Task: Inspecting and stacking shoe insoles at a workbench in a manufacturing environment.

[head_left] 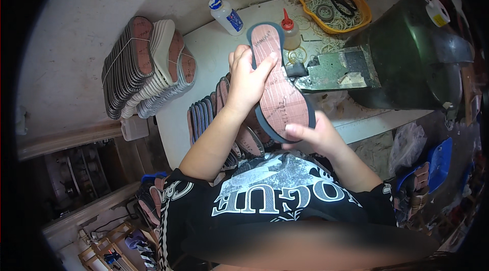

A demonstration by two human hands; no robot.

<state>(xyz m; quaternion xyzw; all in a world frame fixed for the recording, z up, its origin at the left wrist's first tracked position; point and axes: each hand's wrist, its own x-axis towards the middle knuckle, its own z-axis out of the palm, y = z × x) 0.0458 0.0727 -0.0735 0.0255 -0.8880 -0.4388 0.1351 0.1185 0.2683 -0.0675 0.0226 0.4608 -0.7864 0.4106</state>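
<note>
Between my two hands I hold up a shoe sole (283, 98), with a brownish-pink patterned top and a dark rim round its edge. My left hand (249, 74) grips its narrow upper part, thumb lying on the top face. At the wide lower end, my right hand (316, 132) pinches the edge with its thumb on top; those fingers are mostly hidden underneath. Just right of the sole's middle is the small dark head of a green machine (333, 69); whether they touch I cannot tell. Below my left forearm stand rows of more soles (204, 118).
Tied stacks of soles (130, 64) stand at the left by the wall. On the white table (175, 133) are a white bottle (224, 18), a red-tipped glue bottle (291, 36) and an orange basket (364, 21) of cords and rings. A blue bin (440, 164) sits at the right.
</note>
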